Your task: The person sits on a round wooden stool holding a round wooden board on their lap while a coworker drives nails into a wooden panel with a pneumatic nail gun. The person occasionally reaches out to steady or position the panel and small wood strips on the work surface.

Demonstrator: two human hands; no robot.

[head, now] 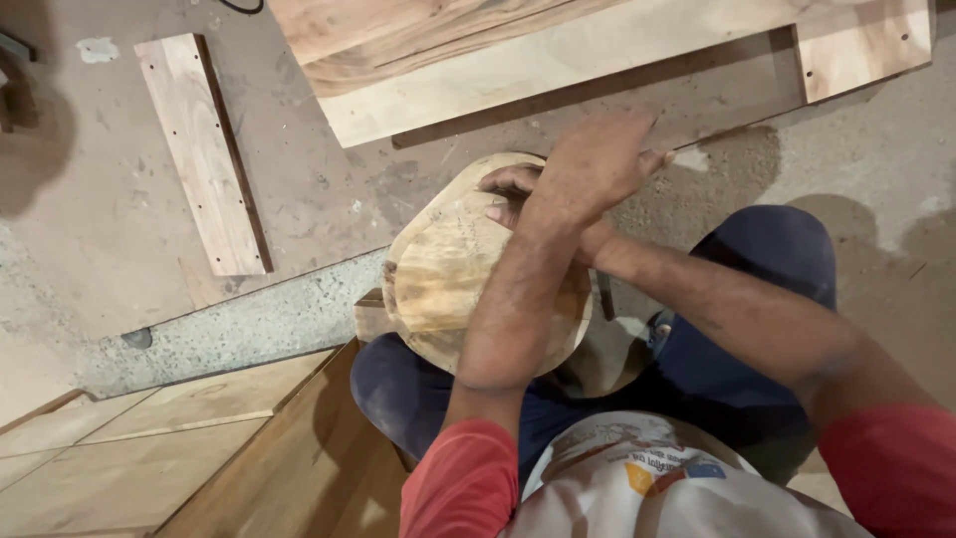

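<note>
dusty concrete floor (119, 199) runs under everything, with a rough speckled strip crossing it toward the lower left. left hand (597, 159) lies on top, palm down, fingers curled loosely over the far rim of a round wooden slab (438, 289); whether it grips anything beneath cannot be told. right hand (513, 199) is tucked under the left wrist, its fingers bent against the slab's far edge, touching the wood; its hold is mostly hidden. the slab rests tilted on the person's lap, between the knees (787, 249) in dark blue trousers, with a small wood block (370, 317) just under its left side. out on the floor, a narrow plank (204, 154) lies to the left, well apart. wide boards (558, 60) sit along the floor's far edge, and plywood sheets (149, 438) fill its near left corner.
</note>
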